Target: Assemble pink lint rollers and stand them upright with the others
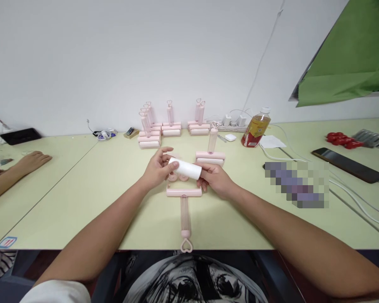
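Between my hands is a white sticky-paper roll [185, 168], tilted a little and raised over the table. My left hand [159, 169] grips its left end between thumb and fingers. At its right end, my right hand [215, 179] has its fingers closed around the edge. Below the roll lies a pink lint roller handle [185, 210] with a clear ribbed grip and a heart-shaped loop at the table's front edge. Two small round pink caps [178, 177] sit just beyond the handle's crossbar, partly covered by the roll. A lint roller with a white roll [211, 156] stands behind my right hand.
Several upright pink lint rollers [150, 136] line the back by the wall. To the right are a drink bottle [255, 128], a power strip [233, 127], white cables, a phone [347, 165] and a blurred-out patch. Another person's hand [34, 162] rests at the left.
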Available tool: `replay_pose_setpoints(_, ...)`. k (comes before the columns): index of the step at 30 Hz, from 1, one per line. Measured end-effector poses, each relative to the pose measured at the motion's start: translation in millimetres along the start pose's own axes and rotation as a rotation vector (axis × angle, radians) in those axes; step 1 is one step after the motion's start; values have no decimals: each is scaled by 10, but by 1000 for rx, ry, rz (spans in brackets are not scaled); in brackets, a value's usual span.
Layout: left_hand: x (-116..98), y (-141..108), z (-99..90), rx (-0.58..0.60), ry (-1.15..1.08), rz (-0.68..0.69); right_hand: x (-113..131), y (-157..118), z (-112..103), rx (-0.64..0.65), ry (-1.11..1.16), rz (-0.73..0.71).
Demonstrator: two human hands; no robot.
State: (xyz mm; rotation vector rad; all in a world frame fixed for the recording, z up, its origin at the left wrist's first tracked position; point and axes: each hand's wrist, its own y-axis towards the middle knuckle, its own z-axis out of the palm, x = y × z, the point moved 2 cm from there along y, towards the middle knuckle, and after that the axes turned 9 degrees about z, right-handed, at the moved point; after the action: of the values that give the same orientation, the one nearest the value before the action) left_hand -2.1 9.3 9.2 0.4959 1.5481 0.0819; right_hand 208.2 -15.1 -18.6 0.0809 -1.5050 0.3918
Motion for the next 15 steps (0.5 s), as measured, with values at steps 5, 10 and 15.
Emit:
replay_pose_setpoints(5,-93,163,-452,-543,52,235,-40,19,-40,-57,18,-21)
replay_pose_setpoints(10,-21,245,-961,-819,417,381,-59,25,-37,-67,-29,-34)
replay_pose_setpoints(15,270,280,-1097,-702,627,205,-61,22,-32,-70,-48,-61)
